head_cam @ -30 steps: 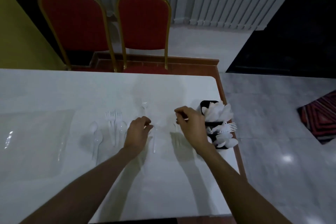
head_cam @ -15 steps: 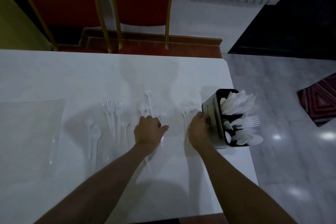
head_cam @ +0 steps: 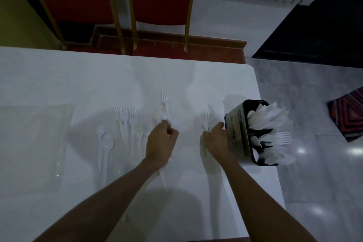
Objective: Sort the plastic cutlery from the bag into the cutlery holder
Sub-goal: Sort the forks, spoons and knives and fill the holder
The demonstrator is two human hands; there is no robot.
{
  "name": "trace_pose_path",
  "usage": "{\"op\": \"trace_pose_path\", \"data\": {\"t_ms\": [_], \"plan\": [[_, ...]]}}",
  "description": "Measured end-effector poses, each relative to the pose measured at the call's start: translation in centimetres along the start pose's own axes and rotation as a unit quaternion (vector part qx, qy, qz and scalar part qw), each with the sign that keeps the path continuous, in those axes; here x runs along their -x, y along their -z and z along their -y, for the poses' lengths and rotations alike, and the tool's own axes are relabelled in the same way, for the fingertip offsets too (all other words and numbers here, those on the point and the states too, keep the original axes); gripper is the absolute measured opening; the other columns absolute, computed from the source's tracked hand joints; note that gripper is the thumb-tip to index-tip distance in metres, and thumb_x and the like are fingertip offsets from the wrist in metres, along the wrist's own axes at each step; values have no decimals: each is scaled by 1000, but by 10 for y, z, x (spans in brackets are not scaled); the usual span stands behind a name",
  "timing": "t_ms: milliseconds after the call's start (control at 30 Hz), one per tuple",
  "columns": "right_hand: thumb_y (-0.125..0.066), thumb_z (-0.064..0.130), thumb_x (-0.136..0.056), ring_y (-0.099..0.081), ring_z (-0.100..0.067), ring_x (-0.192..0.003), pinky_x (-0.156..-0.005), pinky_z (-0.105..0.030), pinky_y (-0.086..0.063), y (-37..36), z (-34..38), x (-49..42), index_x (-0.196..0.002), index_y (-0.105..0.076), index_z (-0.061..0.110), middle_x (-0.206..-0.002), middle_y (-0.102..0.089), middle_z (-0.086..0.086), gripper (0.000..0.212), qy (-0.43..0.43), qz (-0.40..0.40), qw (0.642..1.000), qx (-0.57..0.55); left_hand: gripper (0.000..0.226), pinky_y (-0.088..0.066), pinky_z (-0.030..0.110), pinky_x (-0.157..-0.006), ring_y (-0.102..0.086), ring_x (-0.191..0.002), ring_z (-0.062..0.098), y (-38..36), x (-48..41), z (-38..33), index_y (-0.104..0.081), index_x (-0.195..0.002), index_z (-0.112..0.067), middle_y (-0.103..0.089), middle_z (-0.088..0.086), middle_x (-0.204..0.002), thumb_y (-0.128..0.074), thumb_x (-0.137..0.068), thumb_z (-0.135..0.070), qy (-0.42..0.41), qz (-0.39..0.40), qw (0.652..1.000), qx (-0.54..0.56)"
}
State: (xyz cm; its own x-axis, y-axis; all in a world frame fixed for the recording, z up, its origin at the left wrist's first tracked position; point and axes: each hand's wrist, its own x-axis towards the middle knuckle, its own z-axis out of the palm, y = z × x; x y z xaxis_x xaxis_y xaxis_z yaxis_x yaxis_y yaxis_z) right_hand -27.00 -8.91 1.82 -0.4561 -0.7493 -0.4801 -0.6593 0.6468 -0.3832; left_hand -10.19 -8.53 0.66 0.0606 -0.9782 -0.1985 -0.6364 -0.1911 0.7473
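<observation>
- The bench (head_cam: pixel 117 76) carried everything. Its right edge ran just beside the holder, so a shove that way would likely have sent pieces to the floor.
- The clear bag (head_cam: pixel 33 143) lay flat at the left, well apart from both hands. Whether anything remained inside could not be told.
- The cutlery holder (head_cam: pixel 238 133) stood near the bench's right edge, its compartments already crowded with white pieces. It looked easy to slide or tip with a careless nudge.
- The right hand (head_cam: pixel 216 139) lay against the holder's side, fingers over the handles of two forks (head_cam: pixel 205 122). Whether it gripped them could not be told. A quick lift might have knocked the holder.
- The left hand (head_cam: pixel 160 141) was curled over a cluster of spoons (head_cam: pixel 157 116), its grip also unclear. Thin overlapping pieces could have slipped or come up together.
- Loose forks (head_cam: pixel 125 122) and loose spoons (head_cam: pixel 104 143) lay between bag and left hand. White on white in dim light, they invited a wrong-compartment mix-up.
</observation>
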Motion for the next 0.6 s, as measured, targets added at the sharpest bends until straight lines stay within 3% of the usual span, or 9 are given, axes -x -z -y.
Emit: {"op": "trace_pose_path", "data": {"t_ms": [133,267,400,500,600], "plan": [[-61,37,-86,-58,-26,-86,-65,-32,-45,-3,1,-1,-128,-31,1,-113,-59,-16,63,24,36,998,42,12,-49,39,-65,-62,-71,32,12,-39,4,-52,-81,-7,-63,11,-72,-58,-87,-16,54,-71,996,25],[-64,35,-89,-62,-32,-101,-67,-31,-44,-4,-1,-7,-126,-38,2,-118,-58,-19,56,18,48,997,60,22,-48,33,-69,-63,-79,30,15,-72,0,-56,-88,-4,-64,11,-80,-70,-81,-20,90,-35,995,33],[-59,29,-92,-59,-24,-82,-60,-27,-43,-5,-5,-10,-113,-51,2,-108,-61,-17,35,25,56,996,59,38,-42,28,-68,-57,-79,24,11,-84,-6,-58,-89,-5,-60,7,-83,-80,-72,-30,126,0,992,-12],[-58,26,-91,-54,-17,-65,-45,-21,-36,-5,-10,-12,-99,-59,2,-94,-65,-14,25,34,68,995,65,31,-36,25,-60,-63,-81,30,7,-88,-9,-60,-74,-6,-56,5,-68,-78,-71,-30,120,30,990,-64],[-62,24,-89,-50,-16,-57,-46,-21,-37,-2,-12,-10,-82,-61,2,-75,-60,-10,23,41,77,995,51,31,-38,27,-61,-65,-86,34,6,-91,-11,-66,-77,2,-66,17,-78,-75,-69,-27,126,48,988,-80]]}}
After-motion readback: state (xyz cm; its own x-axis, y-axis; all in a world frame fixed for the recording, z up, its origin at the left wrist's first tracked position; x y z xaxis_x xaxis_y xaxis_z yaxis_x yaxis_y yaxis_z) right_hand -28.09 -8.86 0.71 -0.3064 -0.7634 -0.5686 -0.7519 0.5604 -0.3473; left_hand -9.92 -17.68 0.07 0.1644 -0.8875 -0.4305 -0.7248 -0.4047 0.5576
